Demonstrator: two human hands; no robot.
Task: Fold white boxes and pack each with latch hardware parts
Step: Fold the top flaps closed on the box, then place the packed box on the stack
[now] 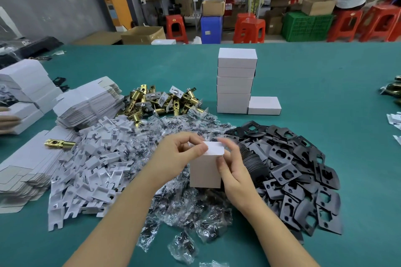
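Note:
A small white box [205, 171] stands upright on end above the pile of clear screw bags [178, 199], its top flap [216, 148] bent over. My left hand [176, 154] pinches the flap at the box's upper left corner. My right hand [233, 165] holds the box's right side, fingers curled at the flap's right edge. Brass latches [160, 102] lie heaped further back. Black strike plates [299, 178] are piled to the right. White card inserts [91, 171] are heaped on the left, beside flat unfolded boxes [86, 104].
A stack of closed white boxes [235, 81] stands mid-table, with one more box [263, 105] beside its base. A single brass latch [59, 143] rests on flat cartons at left. Another person's fingers [7, 119] show at the left edge. The green table [325, 84] continues to the right.

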